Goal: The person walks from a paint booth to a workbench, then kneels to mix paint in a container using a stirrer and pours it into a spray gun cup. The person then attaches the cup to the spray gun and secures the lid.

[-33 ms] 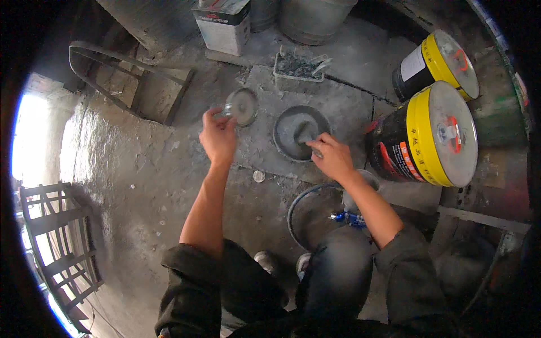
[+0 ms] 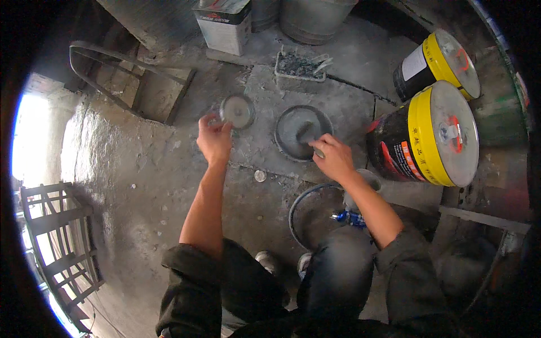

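Head view shows your left hand [image 2: 214, 138] pinching the small round dish [image 2: 237, 110] by its rim, lifted level, while your right hand [image 2: 333, 158] fingers curl onto the larger grey disc [image 2: 302, 132], steadying it flat on the floor

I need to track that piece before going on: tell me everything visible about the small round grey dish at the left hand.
The small round grey dish is a shallow metal-looking disc with a raised rim and a pale, dusty inside. It appears tilted towards the camera, held at its lower left edge by the left hand, just above the dusty concrete floor. Nothing shows inside it.
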A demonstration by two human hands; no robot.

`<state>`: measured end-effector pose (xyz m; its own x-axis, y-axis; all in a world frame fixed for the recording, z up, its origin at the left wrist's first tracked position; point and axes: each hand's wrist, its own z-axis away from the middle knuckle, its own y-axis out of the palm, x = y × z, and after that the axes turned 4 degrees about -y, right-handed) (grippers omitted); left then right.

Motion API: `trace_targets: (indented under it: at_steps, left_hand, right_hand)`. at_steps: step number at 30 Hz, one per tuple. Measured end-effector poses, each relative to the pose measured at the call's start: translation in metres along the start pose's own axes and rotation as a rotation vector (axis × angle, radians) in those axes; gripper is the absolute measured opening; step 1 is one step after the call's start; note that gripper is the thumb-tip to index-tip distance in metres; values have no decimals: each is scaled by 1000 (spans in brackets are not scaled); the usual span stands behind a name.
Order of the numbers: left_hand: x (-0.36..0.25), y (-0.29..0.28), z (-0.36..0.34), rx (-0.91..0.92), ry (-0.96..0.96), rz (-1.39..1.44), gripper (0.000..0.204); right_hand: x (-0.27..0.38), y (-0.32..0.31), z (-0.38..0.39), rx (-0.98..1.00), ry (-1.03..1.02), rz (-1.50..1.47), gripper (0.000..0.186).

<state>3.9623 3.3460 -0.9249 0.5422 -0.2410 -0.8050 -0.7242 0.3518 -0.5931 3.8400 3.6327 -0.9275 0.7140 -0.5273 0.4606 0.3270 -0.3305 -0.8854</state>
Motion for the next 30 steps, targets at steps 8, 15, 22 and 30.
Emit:
trace_targets:
  at_steps: [8,15,22,30]
  left_hand:
    - [128,9,-7,287,-745,376,55]
    - [112,-9,-7,163,-165,-388,49]
    - [-5,-68,25,284,-562,739,66]
    - [-14,-84,29,637,-653,1442,74]
  right_hand:
    - [17,-34,69,-69,57,-163,40]
    - [-48,-29,242,-596,501,-76,35]
    - [-100,35,346,99,896,-481,41]
    - [-97,48,291,70,891,-509,48]
